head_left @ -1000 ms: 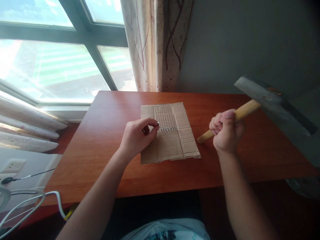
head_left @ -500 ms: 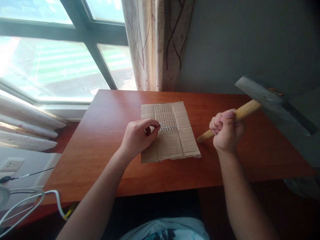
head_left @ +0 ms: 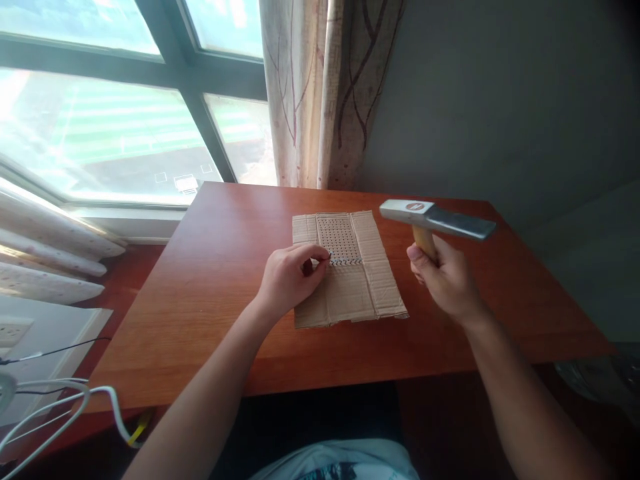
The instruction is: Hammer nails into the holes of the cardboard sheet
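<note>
My left hand (head_left: 291, 275) rests at the left side of a sheet of corrugated cardboard (head_left: 347, 295) on the table. Thumb and forefinger are pinched on a small dark nail (head_left: 329, 255), mostly covered by the fingertips. A short row of metal nails (head_left: 349, 262) runs across the cardboard just right of the fingertips. Beyond that row is a grid of dark dots or holes (head_left: 337, 237). My right hand (head_left: 444, 275) is closed round the wooden handle of a hammer (head_left: 425, 215), whose steel head is up in the air, right of the cardboard and apart from it.
The reddish-brown wooden table (head_left: 210, 293) reaches to a window (head_left: 120, 133) and a patterned curtain (head_left: 310, 100) at the back. White cables (head_left: 113, 400) hang by its near left corner. A grey wall (head_left: 475, 100) stands behind on the right.
The hammer has swung left and turned, so its head is now nearer the cardboard. My left hand keeps its pinch at the row. The whole view has shifted slightly.
</note>
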The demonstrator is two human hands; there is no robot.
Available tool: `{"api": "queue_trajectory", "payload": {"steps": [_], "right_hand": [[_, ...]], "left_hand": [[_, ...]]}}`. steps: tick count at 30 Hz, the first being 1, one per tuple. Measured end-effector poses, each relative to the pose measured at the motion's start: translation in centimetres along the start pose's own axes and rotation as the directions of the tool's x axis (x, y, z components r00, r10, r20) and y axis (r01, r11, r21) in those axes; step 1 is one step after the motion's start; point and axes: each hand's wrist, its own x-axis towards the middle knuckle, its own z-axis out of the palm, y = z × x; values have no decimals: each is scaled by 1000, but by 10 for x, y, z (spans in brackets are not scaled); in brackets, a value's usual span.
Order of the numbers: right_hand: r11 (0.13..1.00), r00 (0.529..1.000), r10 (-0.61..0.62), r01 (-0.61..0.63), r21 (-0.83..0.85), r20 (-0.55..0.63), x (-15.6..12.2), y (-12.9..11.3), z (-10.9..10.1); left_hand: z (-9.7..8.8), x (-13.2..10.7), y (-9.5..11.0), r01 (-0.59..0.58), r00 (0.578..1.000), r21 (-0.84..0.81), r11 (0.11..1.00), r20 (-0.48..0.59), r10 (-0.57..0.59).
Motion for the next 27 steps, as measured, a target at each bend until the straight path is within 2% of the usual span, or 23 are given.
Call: {"api": "queue_trajectory", "payload": {"steps": [4, 8, 11, 15, 20, 24, 27], "right_hand": [[957, 966, 28, 49, -287, 256, 5, -24, -10], [899, 924, 31, 140, -415, 380, 14, -54, -11], [879, 918, -24, 209, -429, 397, 16, -71, -9], [873, 936, -126, 262, -411, 329, 14, -79, -4], [858, 918, -78, 260, -442, 388, 14, -75, 3], [866, 928, -115, 269, -422, 356, 13, -76, 3], [875, 925, -87, 249, -416, 370, 10, -75, 5]], "left_hand": [[1, 0, 0, 12, 1000, -15, 1000, -9, -13], [1, 0, -1, 21, 1000, -9, 1000, 6, -21], [1, 0, -2, 28, 1000, -5, 1000, 6, -28], [0, 0, 1, 41, 999, -14, 999, 16, -40], [0, 0, 2, 45, 999, -14, 999, 24, -45], [0, 0, 1, 46, 998, -15, 999, 32, -45], [0, 0, 1, 50, 998, -9, 999, 39, -50]]}}
